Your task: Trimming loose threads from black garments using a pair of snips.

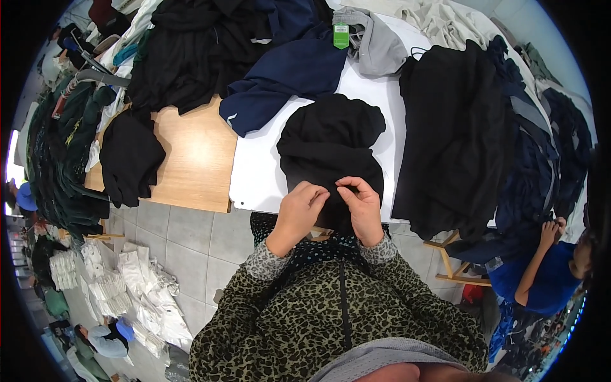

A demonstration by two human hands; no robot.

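A black garment [331, 137] lies bunched on the white table top in front of me, and its lower end hangs over the near edge. My left hand [298, 213] is closed in a pinch at the garment's near part, thumb and forefinger together. Just to its right, my right hand [361, 205] also pinches the black cloth between thumb and forefinger. The fingertips of both hands almost meet. Any small thing between them is too fine to make out against the black.
Dark navy garments [289, 76] and a grey garment [380, 48] with a green tag lie farther back. A large black garment [455, 140] is at right, a small black one [130, 156] at left on the wooden table [194, 153]. Another person [541, 274] works at far right.
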